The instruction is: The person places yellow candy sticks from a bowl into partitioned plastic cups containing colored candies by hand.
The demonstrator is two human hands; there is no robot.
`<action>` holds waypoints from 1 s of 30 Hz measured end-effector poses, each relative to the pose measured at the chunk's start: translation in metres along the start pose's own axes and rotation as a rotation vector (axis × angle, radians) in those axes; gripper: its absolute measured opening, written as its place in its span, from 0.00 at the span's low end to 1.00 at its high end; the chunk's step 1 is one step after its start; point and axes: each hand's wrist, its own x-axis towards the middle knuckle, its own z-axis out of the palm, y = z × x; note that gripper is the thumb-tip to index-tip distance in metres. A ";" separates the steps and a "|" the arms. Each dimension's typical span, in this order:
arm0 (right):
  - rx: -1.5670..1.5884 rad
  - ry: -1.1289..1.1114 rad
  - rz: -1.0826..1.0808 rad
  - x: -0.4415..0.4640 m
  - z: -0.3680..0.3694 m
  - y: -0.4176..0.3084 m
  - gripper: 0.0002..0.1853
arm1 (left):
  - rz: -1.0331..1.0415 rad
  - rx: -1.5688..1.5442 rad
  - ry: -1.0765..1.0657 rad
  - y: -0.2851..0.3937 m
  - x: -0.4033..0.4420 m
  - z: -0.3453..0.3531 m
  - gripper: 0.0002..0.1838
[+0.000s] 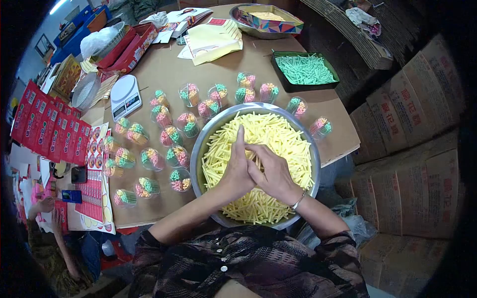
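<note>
A wide metal bowl [197,166] full of thin pale-yellow sticks [278,130] stands at the table's front edge. Above the sticks, my left hand [237,171] is turned on edge, its fingers stretched away from me. My right hand [274,175] meets it from the right, with thumb and forefinger apart and their tips against the left hand. A small gap shows between the two hands; whether any sticks lie inside them is hidden. Clear cups [170,135] of pink, green and yellow sticks stand left of and behind the bowl.
A black tray [312,87] of green sticks lies at the back right. At the left are a white kitchen scale [124,94] and red printed card sheets [47,124]. Cardboard boxes [397,109] stack up on the right. Another person's hands [49,211] are at lower left.
</note>
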 end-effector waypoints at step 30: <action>-0.416 -0.001 0.027 -0.024 -0.016 0.019 0.07 | 0.048 0.826 -0.208 0.015 0.005 -0.007 0.32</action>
